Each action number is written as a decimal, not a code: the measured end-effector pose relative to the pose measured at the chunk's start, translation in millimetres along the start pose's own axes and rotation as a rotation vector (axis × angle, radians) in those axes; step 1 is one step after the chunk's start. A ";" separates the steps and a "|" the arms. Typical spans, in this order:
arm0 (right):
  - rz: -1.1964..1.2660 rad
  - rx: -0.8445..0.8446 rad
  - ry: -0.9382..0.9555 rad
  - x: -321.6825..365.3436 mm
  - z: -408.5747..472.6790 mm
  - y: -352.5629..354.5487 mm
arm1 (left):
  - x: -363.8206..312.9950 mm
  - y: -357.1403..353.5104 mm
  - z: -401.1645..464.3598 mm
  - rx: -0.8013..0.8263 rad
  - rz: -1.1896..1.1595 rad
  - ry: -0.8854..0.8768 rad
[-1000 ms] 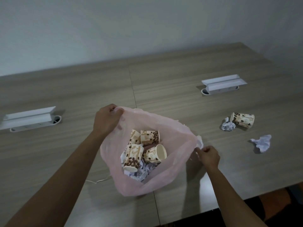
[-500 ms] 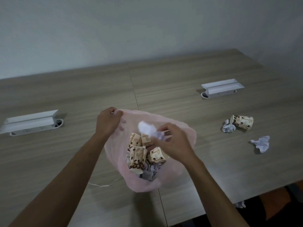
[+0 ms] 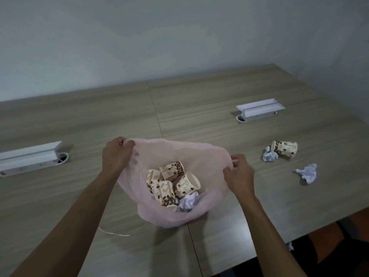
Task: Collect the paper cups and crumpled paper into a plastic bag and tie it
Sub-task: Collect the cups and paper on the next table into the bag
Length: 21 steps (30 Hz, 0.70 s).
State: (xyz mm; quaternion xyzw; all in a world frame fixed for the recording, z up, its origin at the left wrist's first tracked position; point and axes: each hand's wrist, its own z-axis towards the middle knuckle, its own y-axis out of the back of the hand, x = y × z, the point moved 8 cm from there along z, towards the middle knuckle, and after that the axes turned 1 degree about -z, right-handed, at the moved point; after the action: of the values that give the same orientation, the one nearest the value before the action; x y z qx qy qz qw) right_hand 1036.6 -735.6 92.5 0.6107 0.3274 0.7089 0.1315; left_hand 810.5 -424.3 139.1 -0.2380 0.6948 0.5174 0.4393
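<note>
A thin pink plastic bag (image 3: 207, 156) sits on the grey-brown wooden surface (image 3: 199, 108), close to the near edge. Its mouth is pulled wide open. The left hand (image 3: 116, 154) pinches the bag's rim on the left side, with the fingers curled over the edge. The right hand (image 3: 238, 172) pinches the rim on the right side. The two hands are well apart, with the open bag between them.

Inside the bag lie four small paper cups with brown coffee-bean pictures (image 3: 171, 182), all tipped over and touching each other. A white ball of crumpled paper (image 3: 189, 201) lies just beside them, at the bottom of the bag.

Some things are not in the bag. One more paper cup with coffee beans (image 3: 285, 148) lies on its side on the surface, to the right of the bag. A small white paper ball (image 3: 270, 156) touches its open end. Another crumpled white paper (image 3: 307, 172) lies near them, closer to the surface's near edge.

Two long white plastic boxes sit on the surface, one far left (image 3: 30, 158) and one far right (image 3: 259, 109). A thin white string (image 3: 113, 233) lies by the left arm, near the bag.
</note>
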 end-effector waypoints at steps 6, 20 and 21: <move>0.138 0.178 0.041 22.0 46.5 -12.7 | 5.1 17.6 1.6 -0.087 0.097 -0.025; -0.201 0.314 0.061 -93.8 104.9 -93.8 | 15.7 -12.5 -9.8 -0.036 0.249 -0.054; -0.226 0.336 0.078 -94.7 108.4 -100.1 | 15.7 -14.9 -9.5 -0.045 0.247 -0.058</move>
State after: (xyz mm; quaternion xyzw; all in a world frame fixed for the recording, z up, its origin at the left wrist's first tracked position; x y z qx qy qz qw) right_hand 1139.2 -683.1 -39.6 0.5555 0.5124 0.6482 0.0936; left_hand 810.9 -436.5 118.8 -0.1453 0.6941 0.5895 0.3867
